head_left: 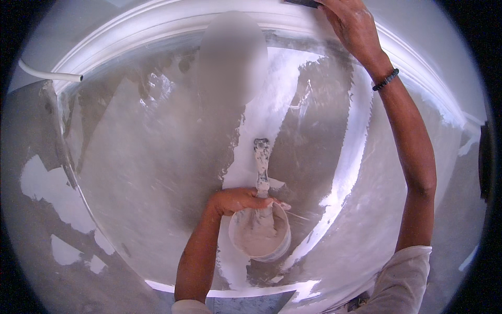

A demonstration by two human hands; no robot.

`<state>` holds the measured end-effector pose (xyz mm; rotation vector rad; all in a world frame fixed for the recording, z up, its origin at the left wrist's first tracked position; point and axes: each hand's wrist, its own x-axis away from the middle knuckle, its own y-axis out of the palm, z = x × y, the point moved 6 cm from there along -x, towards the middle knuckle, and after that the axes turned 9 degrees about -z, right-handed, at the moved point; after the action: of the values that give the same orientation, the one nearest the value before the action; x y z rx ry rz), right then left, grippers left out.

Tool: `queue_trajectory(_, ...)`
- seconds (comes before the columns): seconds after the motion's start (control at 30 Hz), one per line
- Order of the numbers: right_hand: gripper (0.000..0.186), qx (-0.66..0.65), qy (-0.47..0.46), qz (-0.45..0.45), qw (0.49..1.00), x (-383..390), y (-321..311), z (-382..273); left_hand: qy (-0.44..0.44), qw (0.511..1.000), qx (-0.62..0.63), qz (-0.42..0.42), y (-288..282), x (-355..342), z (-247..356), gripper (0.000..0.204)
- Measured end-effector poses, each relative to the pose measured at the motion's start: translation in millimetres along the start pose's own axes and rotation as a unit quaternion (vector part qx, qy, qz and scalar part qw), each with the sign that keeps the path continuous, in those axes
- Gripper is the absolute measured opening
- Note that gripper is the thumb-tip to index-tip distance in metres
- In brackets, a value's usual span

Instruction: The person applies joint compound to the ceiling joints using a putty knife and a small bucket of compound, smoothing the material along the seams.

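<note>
My left hand (243, 200) is closed over the rim of a small white bucket (287, 242) and holds it up before the wall. Pale, wet filler (256, 238) lies inside the bucket. A putty-smeared scraper (262, 162) stands in it, handle upward, with my left thumb across its lower part. High at the upper right, my right hand (351, 26) grips a flat, dark-edged tool (303, 2) near the white cornice. Only part of that tool shows; the upper frame edge cuts off the rest.
Facing me is a grey plastered wall (151, 152) with white filler strips (348, 157). A moulded white cornice (157, 27) runs along its top. At the left, a white pipe end (57, 76) sticks out by the corner. A blurred oval hides part of the wall.
</note>
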<state>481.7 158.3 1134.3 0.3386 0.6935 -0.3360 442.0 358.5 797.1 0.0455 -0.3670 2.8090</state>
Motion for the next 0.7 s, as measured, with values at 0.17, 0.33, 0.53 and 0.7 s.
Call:
queue_trajectory(0.17,0.014,0.049,0.012,-0.024,0.998,-1.5,5.5,-7.5,-0.014,0.996,-0.09,0.016,-1.9,6.4,3.6,0.046)
queue_trajectory(0.33,0.023,0.137,0.035,-0.078,0.987,45.7,0.9,49.0,-0.011,0.999,-0.018,-0.033,2.3,1.7,-0.8,0.047)
queue_trajectory(0.53,0.025,0.117,0.081,-0.095,0.985,79.5,-27.6,78.4,0.05,0.998,0.017,-0.04,-7.2,-5.0,-12.6,0.057)
queue_trajectory(0.7,0.024,0.068,-0.01,-0.074,0.995,50.3,-19.3,41.9,0.025,0.997,0.032,-0.061,2.0,-5.7,-2.0,0.061)
